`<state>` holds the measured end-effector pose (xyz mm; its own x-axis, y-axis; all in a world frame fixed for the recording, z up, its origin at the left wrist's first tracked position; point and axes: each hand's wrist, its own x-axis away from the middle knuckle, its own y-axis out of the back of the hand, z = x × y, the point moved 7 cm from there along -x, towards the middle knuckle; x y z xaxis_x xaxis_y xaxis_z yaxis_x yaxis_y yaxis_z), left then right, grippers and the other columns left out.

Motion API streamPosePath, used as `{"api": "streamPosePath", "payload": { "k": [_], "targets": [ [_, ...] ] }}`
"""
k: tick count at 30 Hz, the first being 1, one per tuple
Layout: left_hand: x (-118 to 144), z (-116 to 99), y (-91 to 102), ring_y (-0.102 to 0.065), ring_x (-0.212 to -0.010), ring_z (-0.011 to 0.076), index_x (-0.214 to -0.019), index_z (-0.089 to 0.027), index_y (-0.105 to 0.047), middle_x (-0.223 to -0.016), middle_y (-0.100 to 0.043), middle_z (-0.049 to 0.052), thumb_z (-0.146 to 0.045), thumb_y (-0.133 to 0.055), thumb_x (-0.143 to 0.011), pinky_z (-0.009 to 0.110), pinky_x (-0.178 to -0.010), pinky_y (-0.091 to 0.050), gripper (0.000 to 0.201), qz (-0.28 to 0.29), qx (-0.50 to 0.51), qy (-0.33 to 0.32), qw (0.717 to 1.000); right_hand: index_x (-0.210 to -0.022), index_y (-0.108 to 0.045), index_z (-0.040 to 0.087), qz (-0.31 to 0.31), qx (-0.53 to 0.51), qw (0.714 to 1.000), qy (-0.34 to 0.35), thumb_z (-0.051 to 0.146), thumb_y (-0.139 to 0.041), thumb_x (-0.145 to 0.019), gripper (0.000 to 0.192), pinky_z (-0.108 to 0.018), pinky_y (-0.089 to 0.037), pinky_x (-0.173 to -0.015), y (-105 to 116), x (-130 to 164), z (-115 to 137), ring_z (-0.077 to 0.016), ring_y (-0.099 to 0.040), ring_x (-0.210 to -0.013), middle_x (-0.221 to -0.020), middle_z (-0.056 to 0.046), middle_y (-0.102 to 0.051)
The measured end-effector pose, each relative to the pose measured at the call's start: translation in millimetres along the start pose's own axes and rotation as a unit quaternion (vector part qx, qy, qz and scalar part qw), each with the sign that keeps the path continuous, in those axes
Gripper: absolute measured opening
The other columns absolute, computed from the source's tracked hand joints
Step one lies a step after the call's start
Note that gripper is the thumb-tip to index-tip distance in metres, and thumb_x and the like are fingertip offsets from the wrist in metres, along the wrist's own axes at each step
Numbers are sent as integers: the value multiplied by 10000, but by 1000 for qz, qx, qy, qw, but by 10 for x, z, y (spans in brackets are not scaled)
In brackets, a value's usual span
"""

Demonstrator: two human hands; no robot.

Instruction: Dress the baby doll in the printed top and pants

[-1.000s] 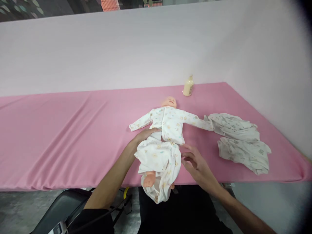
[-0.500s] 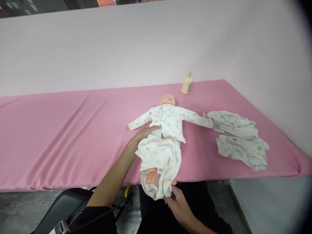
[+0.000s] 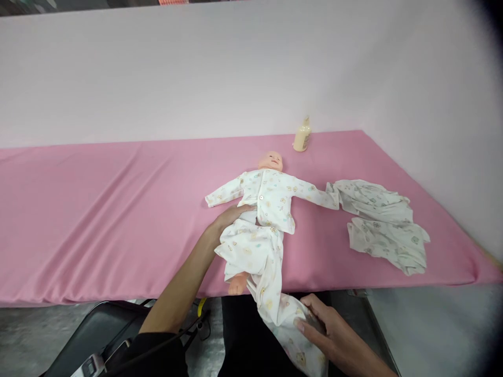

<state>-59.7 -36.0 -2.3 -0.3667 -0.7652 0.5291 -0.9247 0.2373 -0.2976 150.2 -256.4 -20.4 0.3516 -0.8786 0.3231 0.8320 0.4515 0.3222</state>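
A baby doll (image 3: pixel 271 159) lies on its back on the pink table cover (image 3: pixel 98 209), dressed in a white printed top (image 3: pixel 271 198). White printed trousers (image 3: pixel 257 256) are bunched around its legs, and one bare foot (image 3: pixel 237 285) sticks out at the table's front edge. My left hand (image 3: pixel 231 214) rests on the doll's waist, at the top of the trousers. Below the table edge, my right hand (image 3: pixel 320 324) grips one trouser leg (image 3: pixel 288 324), which is stretched down off the table toward me.
A cream bottle (image 3: pixel 302 137) stands behind the doll near the back wall. A second set of white printed clothes (image 3: pixel 383 222) lies crumpled to the doll's right. A black folding chair (image 3: pixel 94 335) is below the table on the left.
My right hand dropped from beside the doll's hip to below the table edge, took the trouser cuff and pulled the trouser leg out toward me. My left hand stayed at the waist.
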Motion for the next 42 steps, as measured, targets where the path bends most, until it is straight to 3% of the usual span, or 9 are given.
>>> {"api": "streamPosePath", "payload": {
  "k": [5, 9, 12, 17, 21, 24, 29, 34, 42],
  "targets": [
    [-19, 14, 35, -706, -922, 291, -1123, -155, -698, -1043, -746, 119, -362, -795, -709, 369, -770, -570, 473, -28, -22, -19, 999, -1102, -596, 249, -69, 59, 993, 69, 415, -534, -936, 243, -395, -514, -847, 200, -260, 207, -245, -617, -976, -1050, -61, -648],
    [35, 10, 55, -709, -899, 301, -1128, -166, -696, -1019, -752, 116, -419, -814, -681, 358, -724, -568, 527, -59, -65, -42, 995, -1339, -474, 264, -145, 112, 970, 160, 425, -568, -917, 461, -478, -387, -1088, 488, -665, 508, -280, -440, -1318, -1390, -101, -491],
    [64, 15, 36, -704, -916, 300, -1157, -168, -682, -1047, -745, 121, -455, -796, -704, 359, -739, -565, 548, -53, -72, -60, 994, -1371, -462, 271, -87, 113, 971, 192, 439, -640, -866, 561, -486, -382, -1090, 531, -973, 681, -271, -436, -1313, -1375, -83, -511],
    [71, 20, 66, -664, -1022, 278, -1238, -154, -621, -1183, -681, 153, -453, -756, -764, 348, -835, -547, 576, -39, -67, -110, 991, -1029, -636, 231, 24, 153, 962, 223, 366, -659, -857, 219, -424, -466, -922, 429, -1107, 904, -226, -560, -1005, -972, -38, -630],
    [443, 40, 290, -598, -1119, 295, -1424, -201, -438, -1376, -520, 174, -493, -753, -757, 365, -847, -530, 793, -215, -162, -140, 953, -1009, -625, 223, 106, 67, 971, 202, 315, -624, -871, 166, -340, -480, -808, 330, -1164, 1040, -179, -571, -903, -986, -23, -628],
    [1051, -45, 246, -489, -1266, 298, -1439, -267, -415, -1476, -406, 119, -505, -667, -833, 382, -987, -458, 697, -342, -272, -254, 863, -1023, -615, 212, 123, 5, 971, 205, 298, -598, -880, 168, -302, -461, -769, 274, -1278, 1204, -155, -555, -866, -954, -10, -605],
    [1325, 156, -239, -482, -1229, 287, -1316, -287, -525, -1294, -573, 63, -489, -676, -835, 392, -1020, -397, 544, -178, -468, -286, 817, -1005, -595, 205, 104, -28, 966, 236, 278, -569, -895, 134, -270, -393, -665, 153, -1483, 1441, -118, -462, -706, -790, 28, -503],
    [1181, 260, -173, -546, -998, 222, -1086, -205, -558, -1072, -606, 51, -419, -571, -921, 368, -911, -425, 270, -169, -506, -289, 795, -1010, -547, 201, 118, -69, 959, 249, 290, -608, -892, 160, -278, -397, -726, 121, -1605, 1461, -122, -503, -775, -826, 24, -528],
    [1295, 210, 165, -584, -928, 152, -1052, -210, -594, -1010, -633, 5, -263, -499, -941, 250, -785, -455, 156, -133, -351, -277, 885, -1097, -569, 209, 275, 4, 943, 187, 366, -750, -788, 391, -279, -433, -808, 56, -1620, 1112, -157, -542, -968, -1050, -19, -588]
  ]
}}
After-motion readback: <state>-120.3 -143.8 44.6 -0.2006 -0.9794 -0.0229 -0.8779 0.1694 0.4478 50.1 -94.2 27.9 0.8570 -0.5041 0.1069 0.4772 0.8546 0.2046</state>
